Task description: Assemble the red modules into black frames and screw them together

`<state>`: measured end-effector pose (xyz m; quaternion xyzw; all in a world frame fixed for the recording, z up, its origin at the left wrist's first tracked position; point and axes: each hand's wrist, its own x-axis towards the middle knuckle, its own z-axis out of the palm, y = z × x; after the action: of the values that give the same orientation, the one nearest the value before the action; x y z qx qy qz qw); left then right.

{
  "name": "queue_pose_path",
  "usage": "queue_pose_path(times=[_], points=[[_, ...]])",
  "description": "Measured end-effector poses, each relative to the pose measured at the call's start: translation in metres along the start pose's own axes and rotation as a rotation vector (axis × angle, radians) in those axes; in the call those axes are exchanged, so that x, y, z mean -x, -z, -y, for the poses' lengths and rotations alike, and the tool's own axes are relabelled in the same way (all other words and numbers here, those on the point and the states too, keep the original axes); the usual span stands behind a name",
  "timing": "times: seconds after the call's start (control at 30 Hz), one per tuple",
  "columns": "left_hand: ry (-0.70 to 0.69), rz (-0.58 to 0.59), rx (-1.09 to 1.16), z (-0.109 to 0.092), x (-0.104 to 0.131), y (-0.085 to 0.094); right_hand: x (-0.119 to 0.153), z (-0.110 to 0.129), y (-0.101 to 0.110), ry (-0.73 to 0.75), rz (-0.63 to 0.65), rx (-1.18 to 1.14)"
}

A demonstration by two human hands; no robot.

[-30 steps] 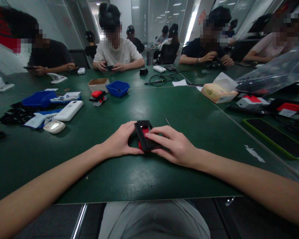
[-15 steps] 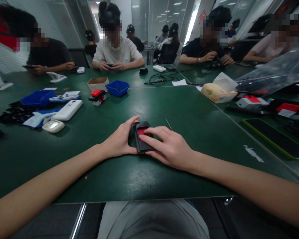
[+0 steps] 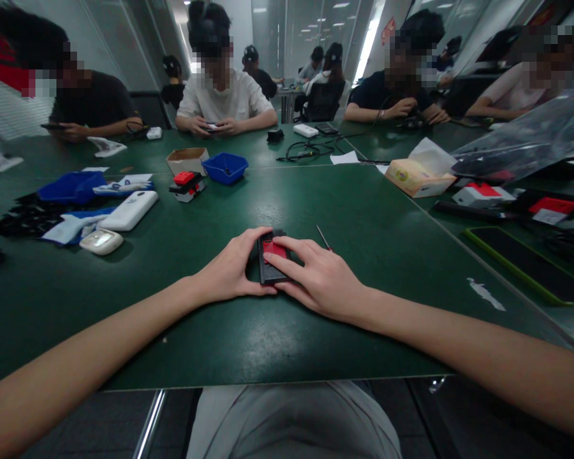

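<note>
A small black case [image 3: 273,275] with a red part [image 3: 276,249] inside it is on the green table, between both hands. My left hand [image 3: 234,264] grips its left side, the thumb at the near edge and a finger at the far edge. From the right, my right hand [image 3: 323,271] has two fingertips on the red part, with its thumb by the case's near edge. A thin screwdriver [image 3: 323,236] lies just beyond my right hand, its handle end partly hidden.
Blue trays [image 3: 225,168], a cardboard box [image 3: 187,161] and a red-and-black device [image 3: 186,185] stand farther back. White devices lie at left; a tissue box [image 3: 421,175] and green-edged phone [image 3: 530,264] at right. Several people sit across the table.
The black case has shifted slightly away from me and sits more upright in view. My left fingers reach farther round its far edge, and more of the red part shows.
</note>
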<state>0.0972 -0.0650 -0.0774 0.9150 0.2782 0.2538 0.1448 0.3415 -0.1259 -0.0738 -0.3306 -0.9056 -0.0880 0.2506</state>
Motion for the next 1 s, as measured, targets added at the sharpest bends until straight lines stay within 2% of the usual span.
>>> queue_pose_path(times=[0.43,0.63,0.83,1.0], points=[[0.078,0.019,0.083,-0.007,-0.001,0.002,0.001,-0.004,-0.006,-0.070,0.038,-0.171],[0.103,-0.003,0.116,-0.008,-0.002,0.002,0.003,-0.010,-0.018,-0.190,-0.033,-0.450],[0.105,0.001,0.121,-0.012,-0.002,0.003,0.000,-0.017,-0.019,-0.344,0.025,-0.797],[0.088,0.021,0.140,-0.011,-0.001,0.004,-0.004,-0.019,-0.016,-0.388,0.046,-0.855]])
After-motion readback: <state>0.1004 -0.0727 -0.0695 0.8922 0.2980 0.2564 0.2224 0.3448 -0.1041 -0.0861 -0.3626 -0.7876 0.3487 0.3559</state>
